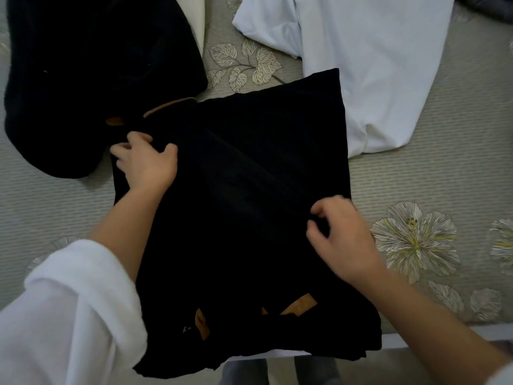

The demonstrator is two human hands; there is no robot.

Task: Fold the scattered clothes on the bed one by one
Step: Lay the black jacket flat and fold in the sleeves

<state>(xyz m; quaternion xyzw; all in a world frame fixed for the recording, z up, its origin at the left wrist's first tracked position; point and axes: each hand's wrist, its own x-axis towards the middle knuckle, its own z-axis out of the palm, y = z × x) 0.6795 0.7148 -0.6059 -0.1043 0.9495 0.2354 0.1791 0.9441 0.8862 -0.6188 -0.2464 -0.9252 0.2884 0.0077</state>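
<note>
A black garment [249, 176] with tan leather patches lies partly folded across the middle of the bed, its lower end hanging over the near edge. My left hand [147, 162] grips its upper left edge, fingers curled into the cloth. My right hand [341, 240] pinches the fabric at the right edge, thumb and fingers bent round a fold. A white long-sleeved garment [374, 65] lies spread out at the upper right.
A dark fluffy garment [83, 79] is heaped at the upper left, touching the black one. The grey bedsheet [444, 176] has leaf and flower prints. A dark bluish cloth [488, 12] shows at the top right corner. The bed's near edge [402, 339] runs along the bottom.
</note>
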